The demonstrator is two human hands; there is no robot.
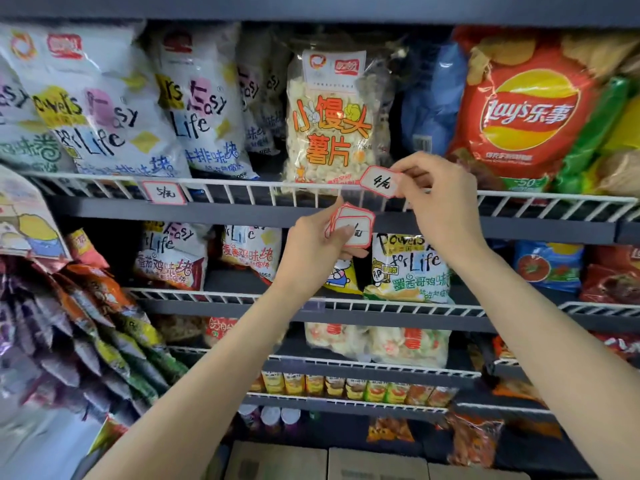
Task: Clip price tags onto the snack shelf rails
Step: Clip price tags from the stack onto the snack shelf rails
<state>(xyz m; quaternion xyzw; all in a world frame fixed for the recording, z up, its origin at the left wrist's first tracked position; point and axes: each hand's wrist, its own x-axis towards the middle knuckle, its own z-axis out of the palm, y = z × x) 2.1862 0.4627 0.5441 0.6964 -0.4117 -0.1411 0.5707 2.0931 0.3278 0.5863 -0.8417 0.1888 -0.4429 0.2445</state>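
Right hand [434, 199] is pinching a red-bordered "4元" price tag [381, 181] against the white wire shelf rail [242, 184], just below the clear bag of small bun chips [332, 123]. Left hand [313, 244], at 7 o'clock from that tag, is gripping a stack of spare price tags [351, 223] (thumb on top). A "5元" tag [165, 192] is hanging on the rail at 9 o'clock, well apart. A red Lay's bag [526, 112] is sitting at 2 o'clock.

Red Lay's bag [526, 112] top right; clear puff bag [332, 126] centre; cartons [377, 462] below; hanging packets [86, 327] left.
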